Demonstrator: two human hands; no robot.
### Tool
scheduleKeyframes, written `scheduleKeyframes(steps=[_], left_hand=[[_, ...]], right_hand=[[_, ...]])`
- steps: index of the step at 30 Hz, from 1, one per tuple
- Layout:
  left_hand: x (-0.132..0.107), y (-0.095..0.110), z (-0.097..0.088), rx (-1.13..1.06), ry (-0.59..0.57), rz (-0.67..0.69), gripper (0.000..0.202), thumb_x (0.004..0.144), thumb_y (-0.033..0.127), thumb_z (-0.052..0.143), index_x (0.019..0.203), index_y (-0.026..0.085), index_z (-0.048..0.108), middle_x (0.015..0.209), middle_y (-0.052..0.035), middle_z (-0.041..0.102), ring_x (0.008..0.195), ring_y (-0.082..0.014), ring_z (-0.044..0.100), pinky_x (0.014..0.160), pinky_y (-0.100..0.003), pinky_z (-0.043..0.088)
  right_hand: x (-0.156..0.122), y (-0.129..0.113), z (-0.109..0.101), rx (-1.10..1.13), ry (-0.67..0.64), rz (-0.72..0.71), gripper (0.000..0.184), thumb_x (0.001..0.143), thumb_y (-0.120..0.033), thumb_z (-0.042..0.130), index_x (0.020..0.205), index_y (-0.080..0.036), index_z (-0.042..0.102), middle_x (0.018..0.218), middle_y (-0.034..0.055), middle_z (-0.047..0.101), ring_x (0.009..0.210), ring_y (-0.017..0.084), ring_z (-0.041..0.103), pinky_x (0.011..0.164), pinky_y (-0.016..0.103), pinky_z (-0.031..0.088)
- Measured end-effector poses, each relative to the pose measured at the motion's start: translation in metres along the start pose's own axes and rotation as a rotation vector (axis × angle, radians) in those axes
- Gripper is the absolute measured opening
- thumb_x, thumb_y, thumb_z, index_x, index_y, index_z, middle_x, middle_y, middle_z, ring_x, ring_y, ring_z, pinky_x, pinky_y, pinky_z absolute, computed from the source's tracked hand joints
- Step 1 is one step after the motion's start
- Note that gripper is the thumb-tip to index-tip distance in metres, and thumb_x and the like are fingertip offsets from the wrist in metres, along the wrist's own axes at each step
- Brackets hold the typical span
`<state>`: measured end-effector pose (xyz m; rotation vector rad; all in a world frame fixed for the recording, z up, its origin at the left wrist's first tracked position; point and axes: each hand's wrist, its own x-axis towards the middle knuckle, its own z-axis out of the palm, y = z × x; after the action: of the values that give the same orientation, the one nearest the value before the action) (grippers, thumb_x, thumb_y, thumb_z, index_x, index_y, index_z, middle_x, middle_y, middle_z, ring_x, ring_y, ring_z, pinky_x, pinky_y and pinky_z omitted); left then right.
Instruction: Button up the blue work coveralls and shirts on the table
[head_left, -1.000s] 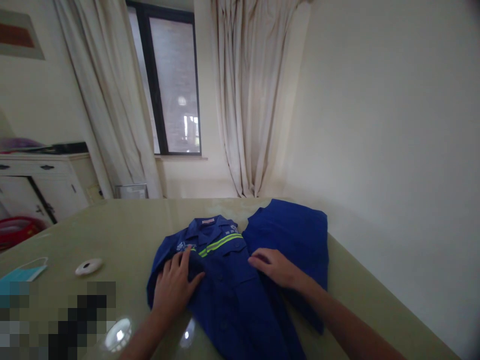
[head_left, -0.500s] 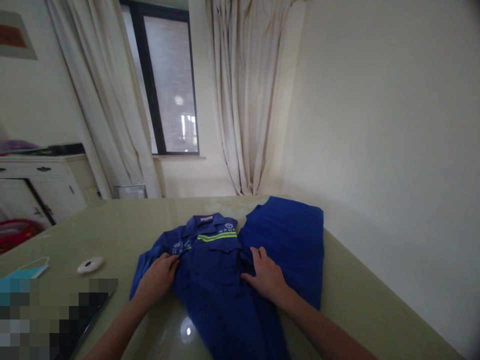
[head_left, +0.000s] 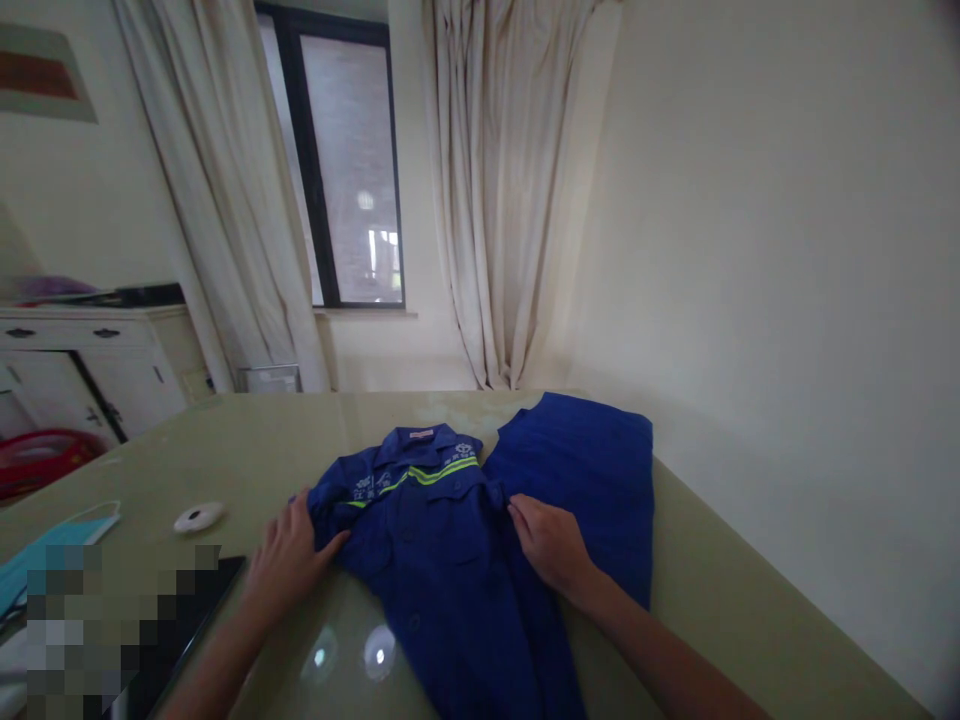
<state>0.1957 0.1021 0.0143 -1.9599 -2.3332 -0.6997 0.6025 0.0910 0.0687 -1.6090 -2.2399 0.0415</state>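
A blue work jacket (head_left: 457,570) lies front up on the table, collar away from me, with yellow-green reflective stripes, white lettering and buttons. My left hand (head_left: 289,550) is at its left sleeve edge, thumb on the near side and fingers on the far side, with the cloth between them. On the other side, my right hand (head_left: 551,540) pinches the jacket's edge just below the stripe, thumb and fingers together. A second blue garment (head_left: 592,470), folded flat, lies right beside the jacket, partly behind my right hand and forearm.
The glossy greenish table (head_left: 750,600) meets the wall on the right. At left lie a white oval object (head_left: 199,517), a light-blue face mask (head_left: 56,560) and a dark flat object (head_left: 195,620), partly pixelated. A white cabinet (head_left: 127,375) and red basin (head_left: 49,460) stand beyond.
My left hand has moved outward to the sleeve's edge, and the sleeve that spread to the left is now drawn in. My right hand's fingers have closed on the jacket's edge.
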Motion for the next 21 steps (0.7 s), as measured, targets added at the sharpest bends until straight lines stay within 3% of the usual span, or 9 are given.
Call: scheduleKeyframes(steps=[3,5,8,11,13,15,16,18,21], left_hand=[[0.014,0.007,-0.002,0.114,-0.177,-0.104,0.087,0.085,0.054,0.048,0.155,0.005,0.029,0.151,-0.0268,0.047,0.135,-0.0474,0.048,0.105,-0.062,0.04],[0.019,0.01,-0.005,0.124,-0.286,-0.048,0.073,0.086,0.037,0.048,0.153,0.007,0.036,0.152,-0.0222,0.05,0.136,-0.0403,0.05,0.111,-0.055,0.039],[0.017,0.01,-0.01,0.026,-0.44,0.135,0.065,0.083,0.022,0.047,0.147,0.013,0.047,0.147,-0.0151,0.058,0.133,-0.0282,0.057,0.113,-0.04,0.04],[0.004,0.013,-0.02,-0.023,-0.528,0.237,0.053,0.081,0.02,0.048,0.132,0.023,0.063,0.132,-0.0085,0.07,0.122,-0.0259,0.065,0.106,-0.038,0.046],[-0.004,0.018,-0.03,0.016,-0.588,0.291,0.039,0.08,0.02,0.047,0.108,0.026,0.073,0.113,-0.0061,0.076,0.109,-0.0267,0.07,0.098,-0.038,0.05],[-0.007,0.027,-0.037,0.064,-0.613,0.343,0.03,0.079,0.022,0.046,0.09,0.026,0.074,0.099,-0.0067,0.076,0.098,-0.0276,0.071,0.09,-0.039,0.052],[-0.005,0.033,-0.039,0.066,-0.599,0.367,0.03,0.08,0.025,0.046,0.09,0.024,0.074,0.099,-0.0079,0.076,0.097,-0.028,0.071,0.089,-0.039,0.052],[0.002,0.047,-0.036,0.037,-0.514,0.354,0.039,0.085,0.033,0.044,0.107,0.019,0.073,0.112,-0.0129,0.073,0.106,-0.0296,0.068,0.095,-0.04,0.05],[0.017,0.071,-0.017,0.048,-0.321,0.18,0.064,0.091,0.049,0.042,0.136,0.005,0.056,0.136,-0.0241,0.062,0.129,-0.0356,0.057,0.109,-0.044,0.041]], right_hand=[[-0.002,-0.007,-0.015,0.156,0.244,-0.147,0.031,0.106,-0.03,0.037,0.095,-0.022,0.065,0.09,0.0064,0.073,0.083,0.02,0.069,0.076,0.027,0.046],[-0.004,-0.01,-0.032,0.301,0.445,-0.159,0.029,0.105,-0.032,0.04,0.093,-0.021,0.064,0.085,0.0057,0.07,0.078,0.019,0.066,0.075,0.028,0.047],[-0.018,-0.006,-0.062,0.502,0.682,-0.06,0.023,0.102,-0.035,0.049,0.087,-0.022,0.061,0.078,0.0015,0.062,0.073,0.018,0.06,0.07,0.027,0.047],[-0.04,0.016,-0.084,0.616,0.81,0.091,0.023,0.098,-0.037,0.053,0.081,-0.023,0.059,0.073,-0.0019,0.056,0.065,0.016,0.054,0.061,0.026,0.044],[-0.054,0.041,-0.091,0.626,0.765,0.138,0.028,0.097,-0.038,0.052,0.074,-0.022,0.056,0.069,-0.0023,0.055,0.062,0.016,0.052,0.057,0.026,0.041],[-0.06,0.067,-0.093,0.538,0.555,0.151,0.033,0.095,-0.04,0.051,0.067,-0.022,0.054,0.063,-0.0023,0.054,0.059,0.016,0.051,0.054,0.027,0.04],[-0.06,0.078,-0.093,0.463,0.433,0.162,0.03,0.092,-0.041,0.054,0.068,-0.022,0.056,0.063,-0.0024,0.055,0.058,0.017,0.052,0.055,0.028,0.041],[-0.052,0.092,-0.087,0.312,0.264,0.186,0.021,0.087,-0.042,0.06,0.081,-0.022,0.063,0.072,-0.0006,0.062,0.064,0.019,0.058,0.061,0.03,0.046],[-0.026,0.09,-0.067,0.249,0.166,0.128,0.032,0.089,-0.044,0.06,0.111,-0.021,0.065,0.106,0.0079,0.07,0.091,0.024,0.067,0.084,0.037,0.052]])
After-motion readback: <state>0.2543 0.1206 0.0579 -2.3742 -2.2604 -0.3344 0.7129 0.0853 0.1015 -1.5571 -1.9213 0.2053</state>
